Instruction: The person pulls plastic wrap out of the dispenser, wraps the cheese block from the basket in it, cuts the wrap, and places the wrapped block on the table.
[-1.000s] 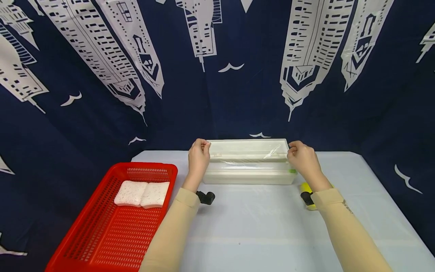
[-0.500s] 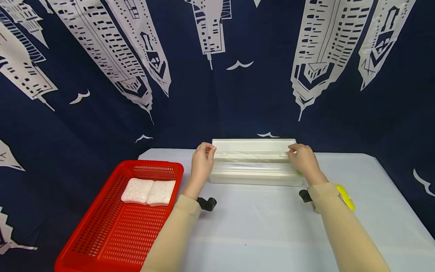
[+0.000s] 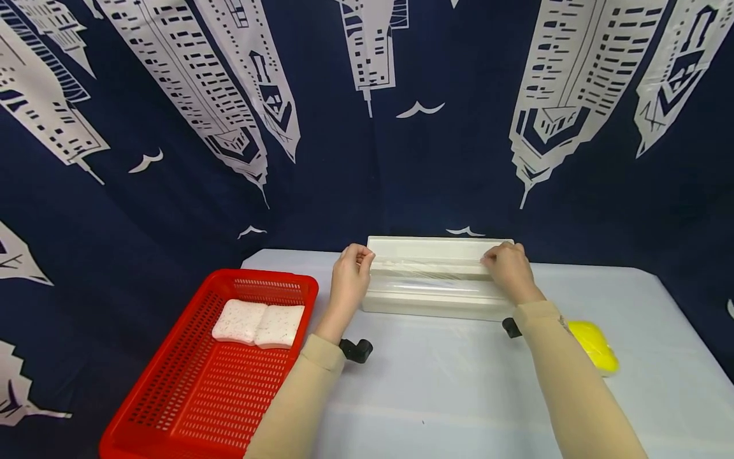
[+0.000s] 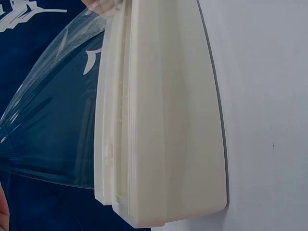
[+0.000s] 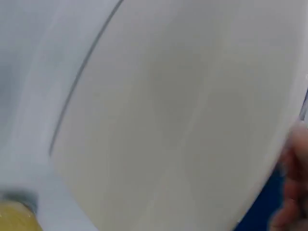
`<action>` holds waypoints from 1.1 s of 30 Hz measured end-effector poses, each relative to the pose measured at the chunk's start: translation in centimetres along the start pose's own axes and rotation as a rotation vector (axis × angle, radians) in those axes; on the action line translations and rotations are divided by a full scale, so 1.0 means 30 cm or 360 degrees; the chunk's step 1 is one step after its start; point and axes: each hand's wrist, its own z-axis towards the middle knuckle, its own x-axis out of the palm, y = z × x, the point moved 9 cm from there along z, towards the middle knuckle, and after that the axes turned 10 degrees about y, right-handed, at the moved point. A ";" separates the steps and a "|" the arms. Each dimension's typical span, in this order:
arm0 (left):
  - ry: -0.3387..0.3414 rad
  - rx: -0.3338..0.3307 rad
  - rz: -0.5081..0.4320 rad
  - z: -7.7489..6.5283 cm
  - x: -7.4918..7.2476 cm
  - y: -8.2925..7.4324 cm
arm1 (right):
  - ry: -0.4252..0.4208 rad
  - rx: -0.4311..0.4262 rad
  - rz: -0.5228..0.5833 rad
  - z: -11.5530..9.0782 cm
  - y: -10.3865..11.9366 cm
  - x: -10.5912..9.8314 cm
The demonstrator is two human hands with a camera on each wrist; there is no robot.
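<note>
A long off-white cling film dispenser (image 3: 436,306) stands at the back of the table with its lid raised. Clear cling film (image 4: 53,110) stretches from it in the left wrist view. My left hand (image 3: 351,277) pinches the film at the dispenser's left end, thumb against fingers. My right hand (image 3: 509,271) pinches the film over the dispenser's right part; its fingers are bent, and only a blurred edge of this hand (image 5: 293,178) enters the right wrist view. In the head view the film spans between both hands, faint against the lid.
At left, a red plastic basket (image 3: 229,395) holds two white speckled slabs (image 3: 258,324) side by side. A yellow rounded thing (image 3: 593,344) lies beside my right forearm, partly hidden by it. A dark blue printed curtain (image 3: 344,178) hangs behind the table (image 3: 436,389).
The head view has turned slightly, shifting the scene rightward. My right hand has moved inward from the dispenser's right end. My left hand stays near its left end. More of the yellow thing shows.
</note>
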 end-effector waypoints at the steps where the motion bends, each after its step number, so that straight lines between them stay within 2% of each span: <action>1: -0.0001 0.0005 0.0002 0.000 0.001 -0.004 | -0.0042 -0.0006 0.0008 -0.005 -0.002 -0.009; 4: -0.0020 0.0026 0.0014 -0.002 -0.002 -0.019 | -0.0141 -0.0001 0.0040 -0.021 -0.008 -0.045; 6: -0.0036 0.0032 0.0021 -0.002 -0.005 -0.026 | -0.0143 0.0018 0.0042 -0.033 -0.009 -0.068; 13: -0.0053 0.0004 0.0013 0.002 -0.009 -0.035 | 0.0040 0.0137 0.0016 -0.072 -0.027 -0.142; 20: -0.0067 0.0004 -0.0038 0.010 -0.006 -0.035 | 0.0129 0.0063 -0.0028 -0.111 -0.022 -0.200; 27: -0.0105 -0.0035 -0.0155 0.011 -0.009 -0.021 | 0.0229 0.0072 -0.0088 -0.138 -0.012 -0.220; 30: -0.0127 -0.0050 -0.0180 0.011 -0.009 -0.015 | 0.0226 0.0049 -0.0134 -0.149 0.009 -0.231; 33: -0.0151 -0.0043 -0.0189 0.011 -0.012 -0.016 | 0.0148 0.0004 -0.0187 -0.161 0.036 -0.252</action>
